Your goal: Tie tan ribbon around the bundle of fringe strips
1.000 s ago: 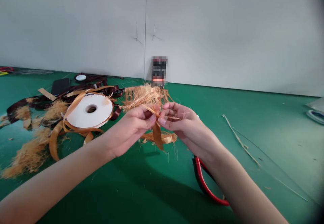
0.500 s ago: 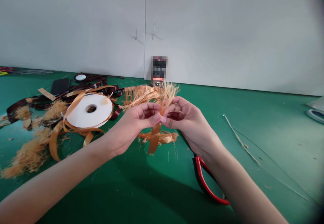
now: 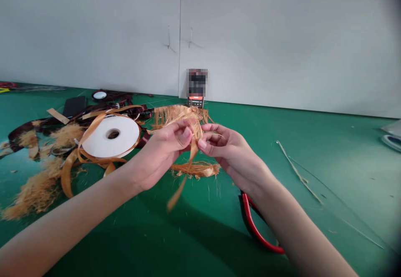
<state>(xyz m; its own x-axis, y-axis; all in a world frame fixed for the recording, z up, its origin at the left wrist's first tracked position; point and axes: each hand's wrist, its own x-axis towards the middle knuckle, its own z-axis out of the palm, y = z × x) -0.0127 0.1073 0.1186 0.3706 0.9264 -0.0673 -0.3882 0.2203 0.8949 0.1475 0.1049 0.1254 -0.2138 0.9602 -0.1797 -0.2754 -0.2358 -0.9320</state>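
My left hand (image 3: 163, 151) and my right hand (image 3: 225, 149) meet above the green table, both pinched on one orange ribbon strip (image 3: 184, 172). Its upper end is frayed into loose threads between my fingertips. The lower end hangs down and to the left, blurred. Below the hands a frayed orange tuft (image 3: 197, 169) lies on the table. A white ribbon spool (image 3: 110, 136) with loose orange ribbon looped round it lies to the left of my left hand.
Red-handled scissors (image 3: 257, 227) lie partly under my right forearm. Frayed orange threads and dark ribbon scraps (image 3: 34, 185) litter the left side. A black phone (image 3: 74, 106) lies at the back left, a small device (image 3: 196, 100) by the wall, thin strands (image 3: 297, 172) to the right.
The frayed top of the strip has dropped from sticking up above my fingers to lying between them. The hanging tail has swung down and to the left. My hands stayed close together.
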